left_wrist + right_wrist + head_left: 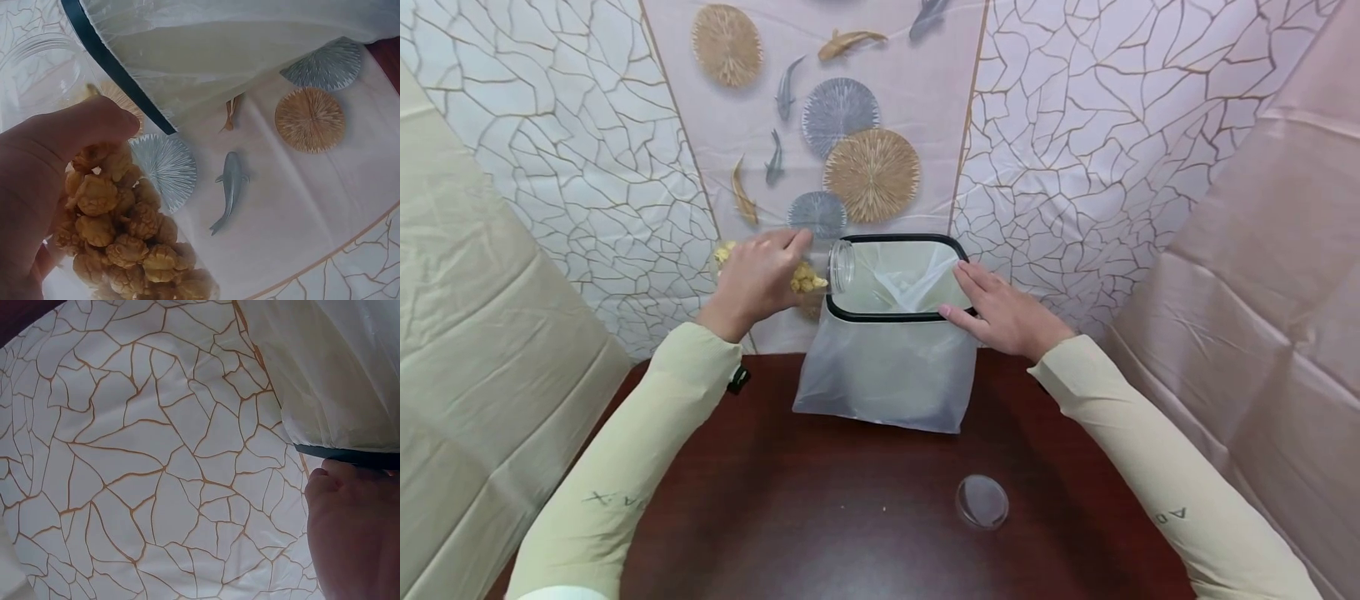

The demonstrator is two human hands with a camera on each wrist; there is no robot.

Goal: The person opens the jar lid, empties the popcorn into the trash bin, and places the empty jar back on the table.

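Left hand (758,277) grips one clear, tilted jar (842,267) of golden popcorn (807,279).
Right hand (1006,310), fingers straight, touches one bin (895,317).

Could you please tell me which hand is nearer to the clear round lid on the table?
Right. The right hand touches the black rim, just beyond the lid; the left hand grips the jar, farther off, beyond and to the lid's left.

creased backdrop (1075,150) hung behind dark red-brown table (737,500). pale pink centre panel (812,179) bore gold discs (872,175), grey discs (838,117) and fish (852,42); white panels (587,142) with brown crack lines flanked it. beige drapes (482,333), creased and seamed, sloped down at both sides. light left soft pale sheen on table's glossy surface.
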